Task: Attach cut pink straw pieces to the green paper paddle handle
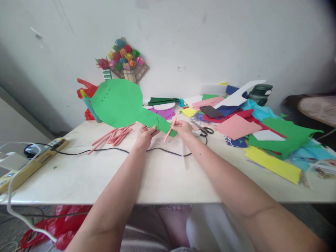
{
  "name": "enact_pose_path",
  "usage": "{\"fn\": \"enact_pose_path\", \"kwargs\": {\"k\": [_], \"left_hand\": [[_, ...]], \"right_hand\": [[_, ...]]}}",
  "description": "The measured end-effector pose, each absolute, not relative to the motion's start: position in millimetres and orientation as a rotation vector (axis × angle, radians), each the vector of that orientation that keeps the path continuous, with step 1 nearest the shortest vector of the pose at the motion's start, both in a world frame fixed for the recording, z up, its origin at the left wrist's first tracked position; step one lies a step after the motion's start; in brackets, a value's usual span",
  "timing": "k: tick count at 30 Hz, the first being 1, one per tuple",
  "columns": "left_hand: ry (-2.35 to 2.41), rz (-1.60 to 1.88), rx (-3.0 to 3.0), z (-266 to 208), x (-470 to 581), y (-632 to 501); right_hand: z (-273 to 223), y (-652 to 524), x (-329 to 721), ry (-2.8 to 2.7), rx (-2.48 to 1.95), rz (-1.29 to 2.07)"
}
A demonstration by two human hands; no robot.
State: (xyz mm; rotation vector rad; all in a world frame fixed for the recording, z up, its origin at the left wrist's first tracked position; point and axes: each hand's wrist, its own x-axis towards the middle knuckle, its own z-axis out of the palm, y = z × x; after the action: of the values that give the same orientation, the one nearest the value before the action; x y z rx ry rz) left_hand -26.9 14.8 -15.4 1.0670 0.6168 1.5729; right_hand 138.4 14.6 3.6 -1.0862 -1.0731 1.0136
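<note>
A large green sheet cutout (118, 101), with a rounded head and a narrow handle-like strip, is held above the table. My left hand (145, 135) is closed on the lower edge of its strip, thumb on top. At the strip's right end my right hand (183, 128) pinches a short pink stick (170, 130), which lies slantwise across the green surface. Whether the stick is fixed there I cannot tell. Several longer pink sticks (119, 136) lie in a loose heap left of my left hand. Black-handled scissors (206, 131) rest just beyond my right wrist.
A black cable (91, 152) crosses the table from a yellow power strip (44, 159). Coloured sheets (237, 127), a phone (211, 112) and a dark green-lidded container (259, 93) crowd the right side. Against the wall stands a paper-flower arrangement (123, 56). A glue bottle (90, 108) is behind the cutout.
</note>
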Motion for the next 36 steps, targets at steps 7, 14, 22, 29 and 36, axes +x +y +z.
{"fn": "enact_pose_path", "kwargs": {"k": [7, 14, 22, 29, 36], "left_hand": [[0.617, 1.592, 1.047, -16, -27, 16], [0.62, 1.571, 1.062, -16, -28, 16], [0.644, 1.536, 1.044, -18, -31, 18], [0.638, 1.483, 1.038, -18, -34, 18], [0.66, 1.461, 1.037, -20, -38, 21]], "right_hand": [[1, 17, 139, -1.088, -1.072, 1.014], [-1, 21, 138, -1.073, -1.04, 1.029], [-4, 18, 143, -1.085, -1.012, 1.132], [-2, 16, 146, -1.059, -1.072, 1.208], [-1, 14, 147, -1.158, -1.089, 1.273]]}}
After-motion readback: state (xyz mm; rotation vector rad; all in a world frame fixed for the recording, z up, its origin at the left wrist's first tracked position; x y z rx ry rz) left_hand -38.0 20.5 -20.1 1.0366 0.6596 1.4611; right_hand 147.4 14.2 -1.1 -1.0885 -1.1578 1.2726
